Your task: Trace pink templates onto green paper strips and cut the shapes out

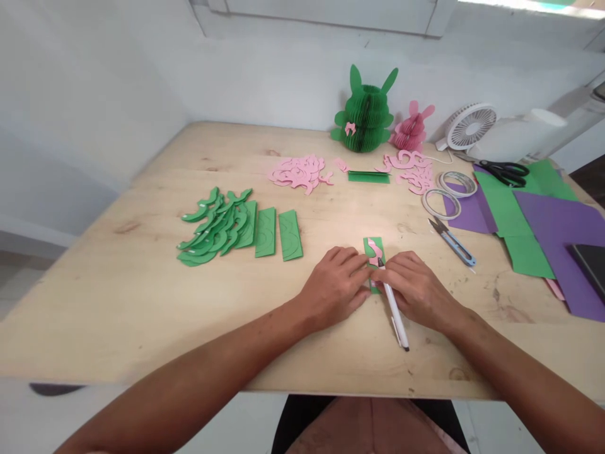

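Close to the table's front, my left hand [336,285] presses its fingertips on a small green paper strip [367,241] from the left. A pink wavy paper cutout [375,248] lies on that strip, partly covered by my fingers. My right hand [416,287] is closed on a white pen [396,318], its dark tip end over the cutout and its back end slanting towards me. The fingers of both hands meet over the strip's lower part. Left of them lie green paper rectangles [290,236] with curved outlines and a pile of green wavy cutouts [212,230].
Pink cutouts [300,172] and a folded green strip [368,177] lie farther back. Behind stand green [366,120] and pink [413,129] honeycomb paper figures and a white fan [471,127]. Tape rolls [441,204], blue snips [452,242], black-handled scissors [505,170] and purple sheets [562,233] are right.
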A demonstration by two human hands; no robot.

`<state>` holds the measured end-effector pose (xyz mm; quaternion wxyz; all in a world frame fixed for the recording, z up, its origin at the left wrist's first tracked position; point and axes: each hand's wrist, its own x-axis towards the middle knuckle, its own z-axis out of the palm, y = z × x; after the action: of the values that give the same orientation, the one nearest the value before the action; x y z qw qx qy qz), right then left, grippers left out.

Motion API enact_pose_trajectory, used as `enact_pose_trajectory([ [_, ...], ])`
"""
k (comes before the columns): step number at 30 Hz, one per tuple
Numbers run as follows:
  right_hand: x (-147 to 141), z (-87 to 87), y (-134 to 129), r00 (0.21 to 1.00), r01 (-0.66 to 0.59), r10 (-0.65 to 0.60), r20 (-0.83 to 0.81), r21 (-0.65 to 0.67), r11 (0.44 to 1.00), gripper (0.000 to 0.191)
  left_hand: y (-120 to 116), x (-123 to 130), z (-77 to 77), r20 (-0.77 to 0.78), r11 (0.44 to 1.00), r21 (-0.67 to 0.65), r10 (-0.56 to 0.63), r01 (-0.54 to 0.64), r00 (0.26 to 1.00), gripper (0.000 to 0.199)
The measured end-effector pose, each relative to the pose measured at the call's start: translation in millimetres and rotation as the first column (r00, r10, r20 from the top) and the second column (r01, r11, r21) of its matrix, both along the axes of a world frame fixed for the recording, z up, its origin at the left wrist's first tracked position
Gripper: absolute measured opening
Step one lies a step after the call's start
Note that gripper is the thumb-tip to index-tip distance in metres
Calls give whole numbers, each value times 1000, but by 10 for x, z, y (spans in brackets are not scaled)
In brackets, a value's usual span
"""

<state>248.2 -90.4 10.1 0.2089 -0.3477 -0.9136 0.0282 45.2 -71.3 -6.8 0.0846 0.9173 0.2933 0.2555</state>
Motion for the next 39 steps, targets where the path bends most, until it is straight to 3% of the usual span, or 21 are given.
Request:
enact_pose_trajectory([
  [39,-14,20,-9,1000,-18,18,3,-6,1000,19,11,-8,-7,20,999,-30,-10,10,1000,25],
])
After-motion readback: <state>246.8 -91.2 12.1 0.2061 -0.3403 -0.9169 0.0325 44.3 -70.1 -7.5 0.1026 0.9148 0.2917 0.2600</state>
